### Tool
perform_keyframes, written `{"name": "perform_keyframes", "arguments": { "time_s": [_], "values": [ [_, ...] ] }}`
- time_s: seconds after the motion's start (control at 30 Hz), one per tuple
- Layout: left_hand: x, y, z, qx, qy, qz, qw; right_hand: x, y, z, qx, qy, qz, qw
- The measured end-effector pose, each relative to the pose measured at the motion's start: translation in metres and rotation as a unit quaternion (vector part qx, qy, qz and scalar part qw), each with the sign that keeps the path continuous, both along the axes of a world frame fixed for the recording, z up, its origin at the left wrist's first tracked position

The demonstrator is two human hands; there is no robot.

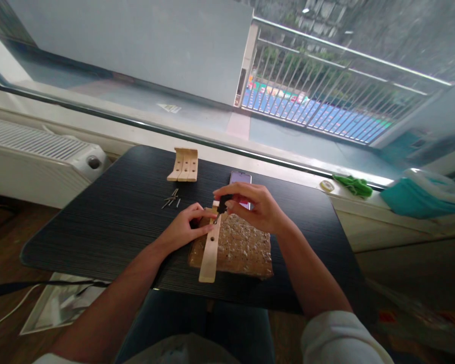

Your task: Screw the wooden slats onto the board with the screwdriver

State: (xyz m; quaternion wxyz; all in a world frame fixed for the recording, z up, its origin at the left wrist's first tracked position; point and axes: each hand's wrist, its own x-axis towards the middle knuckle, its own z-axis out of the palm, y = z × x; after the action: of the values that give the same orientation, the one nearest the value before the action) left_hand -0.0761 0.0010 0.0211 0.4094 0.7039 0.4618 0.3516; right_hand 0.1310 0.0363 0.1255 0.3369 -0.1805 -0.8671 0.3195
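Observation:
My right hand (pixel 256 205) is closed around the black handle of a screwdriver (pixel 223 203). Its tip points down at a hole in a pale wooden strip (pixel 210 258). With thumb and index finger, my left hand (pixel 187 225) grips the strip close to that tip; whether it also pinches a screw there is too small to tell. Beneath the strip lies a rough brown block (pixel 246 247), its top pitted and wrapped in clear film. Another hole shows in the strip, nearer to me. The strip's far end is partly hidden by my fingers.
Several loose screws (pixel 170 199) lie on the dark table (pixel 109 217) to the left. Curved wooden pieces with holes (pixel 185 166) stand farther back. A phone (pixel 240 177) lies behind my right hand. Tape (pixel 326 185) and a green cloth (pixel 354 185) rest on the windowsill.

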Motion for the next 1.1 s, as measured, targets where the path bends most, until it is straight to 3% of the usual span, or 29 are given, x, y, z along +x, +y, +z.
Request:
{"name": "perform_keyframes", "arguments": {
  "time_s": [0.27,0.67,0.97,1.1],
  "values": [
    [0.001,-0.001,0.001,-0.004,-0.001,0.003,1.000,0.004,0.000,0.003,-0.043,-0.018,0.008,0.999],
    [0.000,-0.001,0.003,-0.003,0.004,0.002,1.000,-0.001,-0.002,-0.007,-0.136,-0.008,-0.047,0.990],
    [0.000,-0.001,0.001,0.003,0.004,0.004,1.000,0.001,-0.001,-0.003,-0.089,-0.004,0.020,0.996],
    [0.000,-0.001,0.001,-0.001,0.003,0.001,1.000,0.002,-0.001,-0.001,-0.112,-0.009,0.013,0.994]
  ]
}}
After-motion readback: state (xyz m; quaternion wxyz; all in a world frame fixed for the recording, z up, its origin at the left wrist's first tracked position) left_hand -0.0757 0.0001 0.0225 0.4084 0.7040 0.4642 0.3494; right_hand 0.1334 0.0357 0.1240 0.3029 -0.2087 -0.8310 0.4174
